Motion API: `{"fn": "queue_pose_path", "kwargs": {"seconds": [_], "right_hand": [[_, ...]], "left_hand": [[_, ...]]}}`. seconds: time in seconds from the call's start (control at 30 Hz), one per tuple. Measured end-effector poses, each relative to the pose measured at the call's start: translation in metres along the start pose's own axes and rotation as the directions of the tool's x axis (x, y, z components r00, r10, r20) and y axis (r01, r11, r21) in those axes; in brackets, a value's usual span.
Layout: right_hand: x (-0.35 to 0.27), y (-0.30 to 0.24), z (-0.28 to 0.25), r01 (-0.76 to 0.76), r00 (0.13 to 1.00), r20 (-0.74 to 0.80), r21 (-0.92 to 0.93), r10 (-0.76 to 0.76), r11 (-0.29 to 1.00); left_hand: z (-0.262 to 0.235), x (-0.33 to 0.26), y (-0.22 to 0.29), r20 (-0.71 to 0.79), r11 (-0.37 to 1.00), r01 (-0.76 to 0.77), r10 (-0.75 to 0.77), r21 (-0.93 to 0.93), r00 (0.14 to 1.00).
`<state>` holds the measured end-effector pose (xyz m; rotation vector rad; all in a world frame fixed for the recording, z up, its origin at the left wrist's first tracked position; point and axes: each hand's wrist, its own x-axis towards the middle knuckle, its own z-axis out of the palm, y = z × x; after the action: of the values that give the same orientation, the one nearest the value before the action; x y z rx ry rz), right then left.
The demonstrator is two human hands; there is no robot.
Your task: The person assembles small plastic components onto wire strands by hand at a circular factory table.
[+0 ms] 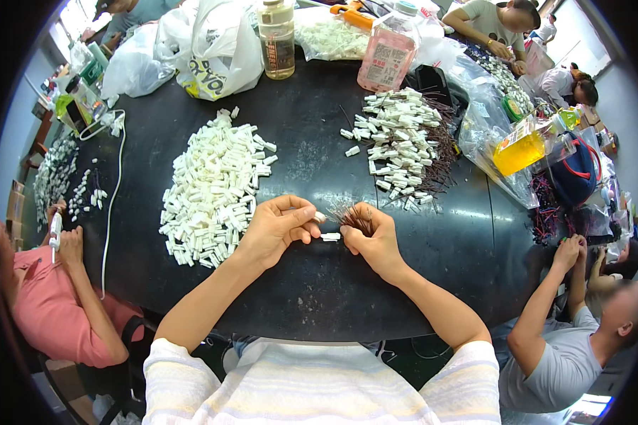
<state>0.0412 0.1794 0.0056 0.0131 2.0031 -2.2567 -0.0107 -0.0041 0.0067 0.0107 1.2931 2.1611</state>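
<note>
My left hand [282,225] pinches a small white plastic connector [320,216] between thumb and fingertips. Close to its right, my right hand [373,239] is closed round a bundle of thin dark brown wires [352,218], their fine ends fanning out toward the left hand. Between the two hands, low near the fingertips, shows another white connector [330,236]; whether it rests on the table or is touched by a finger I cannot tell. Beyond my left hand lies a large heap of white connectors [216,184]. Past my right hand is a pile of connectors with brown wires attached [404,142].
Plastic bags [220,53], a bottle of pale yellow liquid [276,39] and a bottle of pink liquid [388,53] line the black table's [305,283] far side. A white cable [113,191] runs down the left. Other people work around, including one in pink [74,304] and one in grey [556,354].
</note>
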Motion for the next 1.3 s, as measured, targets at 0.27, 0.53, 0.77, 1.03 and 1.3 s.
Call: {"fn": "queue_pose_path", "kwargs": {"seconds": [0.27,0.53,0.77,1.03,1.3], "right_hand": [[0.003,0.005,0.000,0.001,1.000,-0.007,0.003,-0.001,1.000],[0.000,0.001,0.000,0.001,1.000,0.004,-0.013,-0.001,1.000],[0.000,0.001,0.001,-0.025,0.999,-0.024,-0.026,0.024,0.999],[0.004,0.004,0.001,0.095,0.995,-0.022,-0.183,-0.101,0.978],[-0.002,0.000,-0.004,0.024,1.000,0.002,-0.004,-0.024,1.000]], "left_hand": [[-0.005,0.001,-0.002,0.030,0.997,0.042,-0.040,-0.063,0.999],[-0.002,-0.005,-0.004,0.049,0.998,-0.063,0.061,0.031,0.997],[0.000,-0.004,-0.012,0.039,0.990,-0.075,0.071,0.122,0.997],[0.008,-0.007,-0.009,0.031,0.965,-0.109,0.105,0.237,0.994],[-0.022,0.042,0.063,0.481,-0.482,-0.199,0.577,0.853,0.660]]}}
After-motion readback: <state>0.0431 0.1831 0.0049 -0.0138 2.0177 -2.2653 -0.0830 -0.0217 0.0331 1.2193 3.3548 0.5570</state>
